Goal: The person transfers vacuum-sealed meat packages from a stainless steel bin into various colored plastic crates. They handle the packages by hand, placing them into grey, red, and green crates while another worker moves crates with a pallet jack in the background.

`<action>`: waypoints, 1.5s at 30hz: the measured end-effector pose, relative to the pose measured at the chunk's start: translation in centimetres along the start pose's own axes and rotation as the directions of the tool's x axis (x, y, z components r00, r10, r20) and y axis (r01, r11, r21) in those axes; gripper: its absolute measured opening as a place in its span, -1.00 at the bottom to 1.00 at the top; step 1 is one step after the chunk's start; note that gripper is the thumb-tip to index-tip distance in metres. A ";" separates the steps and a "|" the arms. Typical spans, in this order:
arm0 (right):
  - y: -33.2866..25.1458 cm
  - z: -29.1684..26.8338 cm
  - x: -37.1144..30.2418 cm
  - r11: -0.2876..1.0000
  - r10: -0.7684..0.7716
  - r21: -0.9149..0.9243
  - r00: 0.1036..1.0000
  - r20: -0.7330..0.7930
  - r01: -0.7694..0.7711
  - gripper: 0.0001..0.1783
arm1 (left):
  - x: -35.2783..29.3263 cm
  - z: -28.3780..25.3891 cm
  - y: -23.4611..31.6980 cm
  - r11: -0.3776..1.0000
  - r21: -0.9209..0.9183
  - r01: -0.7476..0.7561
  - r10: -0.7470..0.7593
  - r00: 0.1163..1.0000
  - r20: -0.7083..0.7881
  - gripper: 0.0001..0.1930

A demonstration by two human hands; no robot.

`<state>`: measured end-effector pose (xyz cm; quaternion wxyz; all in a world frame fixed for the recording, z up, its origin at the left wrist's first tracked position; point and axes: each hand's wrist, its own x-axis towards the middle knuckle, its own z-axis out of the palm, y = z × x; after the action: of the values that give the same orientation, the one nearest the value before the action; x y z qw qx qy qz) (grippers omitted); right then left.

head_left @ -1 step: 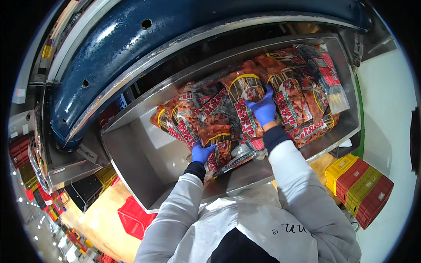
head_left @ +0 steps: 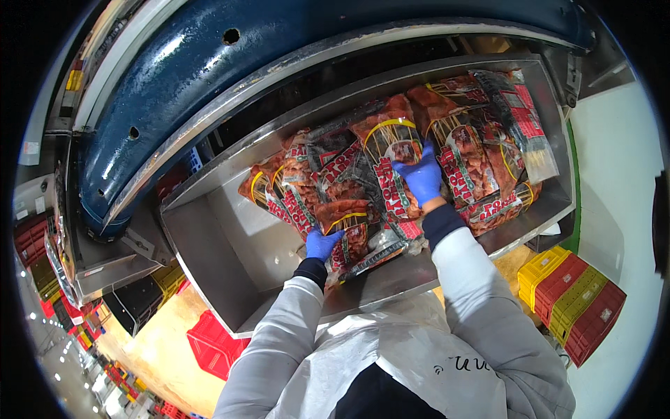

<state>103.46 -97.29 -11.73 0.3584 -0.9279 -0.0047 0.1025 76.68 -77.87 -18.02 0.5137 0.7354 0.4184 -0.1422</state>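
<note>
Both my hands wear blue gloves and work inside a long metal trough [head_left: 230,300] piled with clear plastic packs of red meat on skewers. My right hand [head_left: 420,178] is closed on the right edge of one meat skewer pack [head_left: 392,143] in the middle of the pile, thumb across its front. Nearer to me, my left hand [head_left: 322,244] is closed on the left side of a smaller-looking meat pack [head_left: 349,222], its thumb lying over the wrapper. The fingers behind both packs are partly hidden. More packs [head_left: 457,150] overlap to the right, one showing its dark back [head_left: 506,105].
A large blue curved machine body [head_left: 279,49] with a metal rim arches over the trough's far side. Stacked red and yellow crates [head_left: 572,297] stand at the right; a red crate [head_left: 213,346] sits on the floor at the left. Bare metal shows at the trough's left end.
My right hand and forearm have shifted very slightly to the right. My left hand and the packs look the same.
</note>
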 end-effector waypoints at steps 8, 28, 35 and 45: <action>-5.9 -1.9 -7.9 0.917 -0.158 0.399 0.925 0.345 0.007 -0.36 | -2.4 -1.2 -2.1 0.935 -0.343 -0.090 0.050 0.991 -0.123 -0.57; -9.8 4.5 2.1 0.149 -0.149 -0.410 0.430 0.890 0.900 0.14 | -1.1 -3.3 -0.4 0.941 -0.315 -0.122 0.069 0.982 -0.176 -0.18; -10.2 -0.4 1.0 0.383 -0.209 0.026 0.059 0.976 0.924 -0.27 | -0.9 -3.0 -5.2 0.932 -0.333 -0.144 0.064 0.969 -0.238 -0.33; -18.5 -15.2 -12.5 0.115 -0.706 0.022 0.066 0.705 0.993 -0.81 | -2.4 -4.7 -2.1 0.787 -0.615 -0.052 0.062 0.998 -0.005 -0.32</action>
<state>95.40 -94.64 13.87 0.0802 -0.6931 -0.7065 0.1182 72.62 -74.61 -15.80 0.7320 0.5397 0.4157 0.0112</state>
